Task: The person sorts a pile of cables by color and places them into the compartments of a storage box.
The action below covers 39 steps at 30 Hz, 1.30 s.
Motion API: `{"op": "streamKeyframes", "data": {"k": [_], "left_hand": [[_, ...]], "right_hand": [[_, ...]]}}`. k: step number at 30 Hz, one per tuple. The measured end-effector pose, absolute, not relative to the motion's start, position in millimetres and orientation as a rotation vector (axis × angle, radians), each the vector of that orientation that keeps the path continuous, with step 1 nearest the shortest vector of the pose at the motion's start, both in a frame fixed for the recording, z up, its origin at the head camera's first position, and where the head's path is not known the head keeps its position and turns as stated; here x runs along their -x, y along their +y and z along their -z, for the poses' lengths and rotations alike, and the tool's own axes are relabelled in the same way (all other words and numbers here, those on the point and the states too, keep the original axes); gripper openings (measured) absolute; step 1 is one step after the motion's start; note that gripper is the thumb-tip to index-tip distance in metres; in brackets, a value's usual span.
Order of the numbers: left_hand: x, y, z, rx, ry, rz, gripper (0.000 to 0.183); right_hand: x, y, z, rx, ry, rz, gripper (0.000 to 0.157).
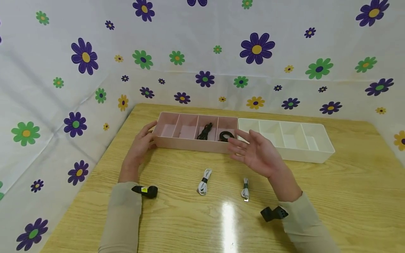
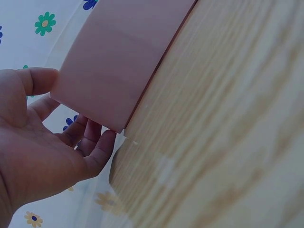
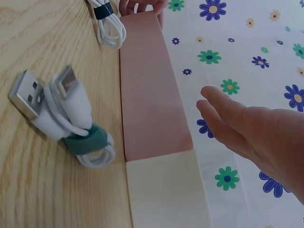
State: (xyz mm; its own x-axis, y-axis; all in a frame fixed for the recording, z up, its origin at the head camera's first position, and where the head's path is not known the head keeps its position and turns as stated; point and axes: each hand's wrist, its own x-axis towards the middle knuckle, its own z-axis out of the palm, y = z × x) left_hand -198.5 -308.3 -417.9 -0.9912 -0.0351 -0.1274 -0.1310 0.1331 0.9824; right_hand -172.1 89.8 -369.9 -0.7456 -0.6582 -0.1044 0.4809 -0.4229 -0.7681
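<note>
A pink divided organizer box [image 1: 193, 143] stands on the table with black coiled cables in its two right compartments: a bundled one [image 1: 205, 131] and a ring-shaped coil [image 1: 226, 136]. At its left end, my left hand [image 1: 140, 144] touches the end wall with loosely bent fingers [image 2: 102, 147]. My right hand [image 1: 261, 154] hovers with fingers extended and nothing held, in front of where the pink box meets a white divided box [image 1: 303, 154]. Nearer to me lie a white cable tied with a dark strap [image 1: 204, 182] and a smaller white USB cable [image 1: 245, 189] with a green tie [image 3: 88, 138].
The wooden table [image 1: 177, 218] reaches back to a white cloth [image 1: 227, 88] printed with flowers, which also hangs on the left. Both boxes stand end to end near the table's back edge. A small black camera is strapped to each sleeve.
</note>
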Motion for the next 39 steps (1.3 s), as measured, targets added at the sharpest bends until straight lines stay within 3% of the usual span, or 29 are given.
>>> {"op": "streamKeyframes", "data": {"k": [39], "left_hand": [[201,-309,420,0.162,2.299,-2.010,0.059]], "right_hand": [[146,162,361,0.434,1.389,2.019,0.061]]}}
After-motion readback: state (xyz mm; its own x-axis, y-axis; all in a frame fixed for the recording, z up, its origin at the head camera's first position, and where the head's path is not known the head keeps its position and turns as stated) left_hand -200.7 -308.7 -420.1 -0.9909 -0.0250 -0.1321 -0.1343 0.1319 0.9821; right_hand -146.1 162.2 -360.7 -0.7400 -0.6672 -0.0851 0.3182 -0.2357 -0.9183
